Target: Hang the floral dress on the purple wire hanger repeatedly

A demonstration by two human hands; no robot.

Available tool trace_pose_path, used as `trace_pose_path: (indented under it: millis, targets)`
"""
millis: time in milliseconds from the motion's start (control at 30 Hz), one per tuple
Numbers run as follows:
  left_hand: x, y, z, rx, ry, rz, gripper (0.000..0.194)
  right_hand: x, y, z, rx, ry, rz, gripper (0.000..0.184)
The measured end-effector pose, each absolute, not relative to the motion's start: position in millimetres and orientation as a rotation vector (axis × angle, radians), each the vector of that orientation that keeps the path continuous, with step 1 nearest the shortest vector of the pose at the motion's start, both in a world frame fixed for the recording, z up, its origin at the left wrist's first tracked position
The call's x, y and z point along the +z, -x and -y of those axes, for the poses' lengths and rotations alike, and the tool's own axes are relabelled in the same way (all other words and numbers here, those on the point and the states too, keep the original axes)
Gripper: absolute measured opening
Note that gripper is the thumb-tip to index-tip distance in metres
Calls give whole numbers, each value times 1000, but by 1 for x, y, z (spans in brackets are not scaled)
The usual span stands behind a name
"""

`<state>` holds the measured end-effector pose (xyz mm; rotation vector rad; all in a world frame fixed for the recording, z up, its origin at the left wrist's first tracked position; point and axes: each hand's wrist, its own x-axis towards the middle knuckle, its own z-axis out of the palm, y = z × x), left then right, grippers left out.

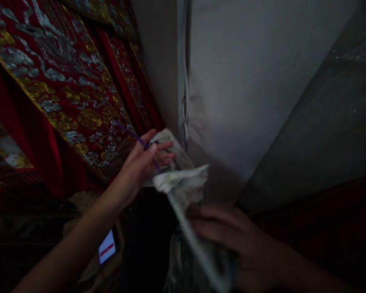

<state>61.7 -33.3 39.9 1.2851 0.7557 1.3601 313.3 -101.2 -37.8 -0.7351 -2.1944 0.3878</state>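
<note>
Near the middle of the view, my left hand (143, 160) is closed, thumb against forefinger, on a thin purple cord or stick (128, 131). Whether it is stiff or soft I cannot make out. Its lower end runs to the folded edge of a pale patterned cloth (183, 179), which hangs between my hands. More pale fabric (173, 148) shows behind the left fingers. Lower right, my right hand (222, 232) has its fingers wrapped over the cloth's side; motion blurs both, and the thumb is hidden.
Red drapery (88, 118) with gold and silver embroidery hangs at the left. A pale wall (232, 81) with white cables (185, 81) stands ahead. A phone (106, 247) with a lit screen lies at lower left. A grey panel (323, 134) slants on the right.
</note>
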Motion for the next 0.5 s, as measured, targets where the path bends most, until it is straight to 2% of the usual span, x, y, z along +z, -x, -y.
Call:
trace_pose_path:
  millis: [100,167,233,300,367,433,500]
  targets:
    - [38,-59,65,1158,-1185,-814,63,-35,-300,103,701,378,2659,47]
    - [32,-40,79,993,-1275,-872,62,-32,-306,88,815,391,2589,36]
    - [26,-18,88,802,-1455,-960,55,-32,-318,62,717,556,2341,27]
    - [23,-1,93,649,-1655,-1062,52,-38,-329,33,513,727,2096,32]
    - [21,6,95,656,-1803,-1152,50,-48,-332,9,396,816,1981,43]
    - [19,6,91,798,-1866,-1213,45,-57,-327,-3,476,834,2023,46]
    - [17,4,80,976,-1863,-1262,43,-61,-320,-5,709,831,2103,28]
